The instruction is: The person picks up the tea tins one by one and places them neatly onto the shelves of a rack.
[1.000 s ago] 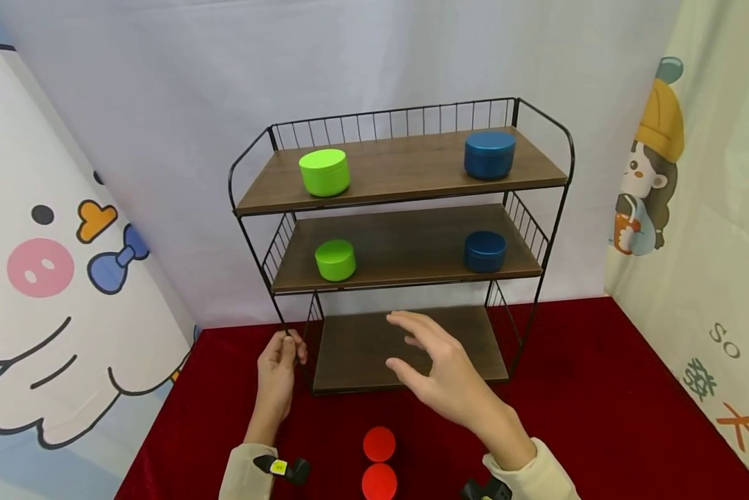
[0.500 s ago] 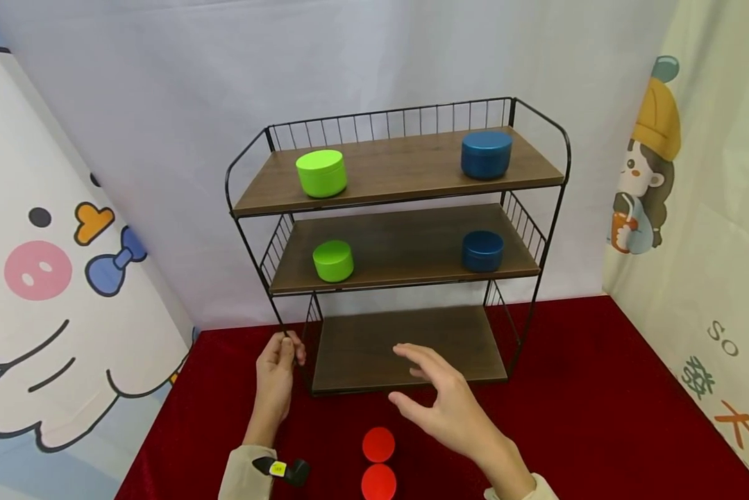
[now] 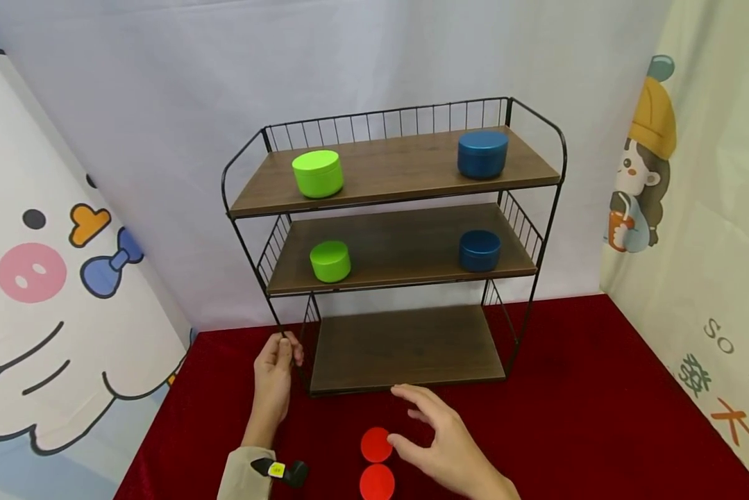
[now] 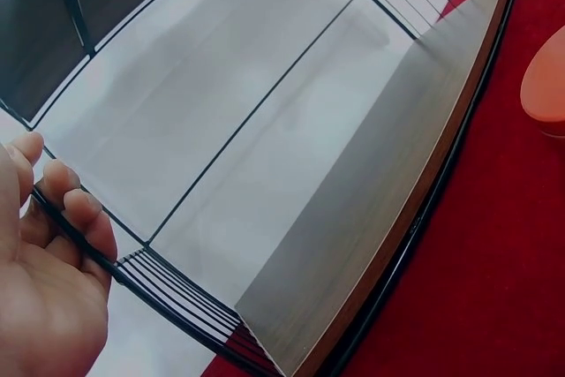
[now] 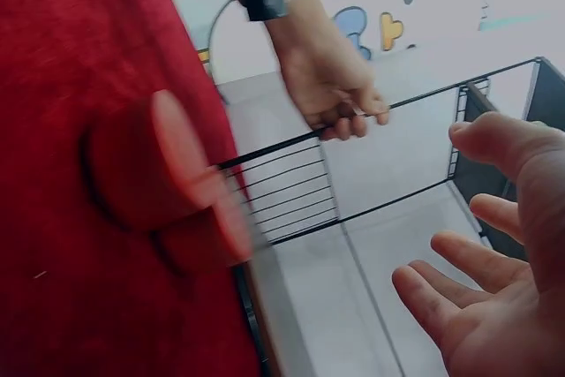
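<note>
"Fingers of the left hand (image 3: pixel 276 368) are curled round the front left upright (image 3: pixel 247 254) of the rack (image 3: pixel 405 250). On the right hand (image 3: pixel 439 444) I see them spread and gently bent, holding nothing. Any writing on your monitor?"

"I read SO (image 3: pixel 719 336) on the right curtain (image 3: pixel 718 271), then a letter L, with Chinese characters lower down. At the left wrist, a yellow label (image 3: pixel 277 471) has print too small for me."

"And edges?"

"From my seat, the front of the bottom board (image 3: pixel 411 347) appears just past the right index fingertip. Red cloth (image 3: pixel 574 389) spans the gap in front of it and runs wide on the rack's right."

"Containers?"

"Farther red container (image 3: pixel 377 444) and nearer red container (image 3: pixel 377 481) sit before the rack, beside the right thumb, tops round and plain. Whether they touch each other, I can't tell. My right wrist view blurs them into short cylinders, apart from the hand."
</note>
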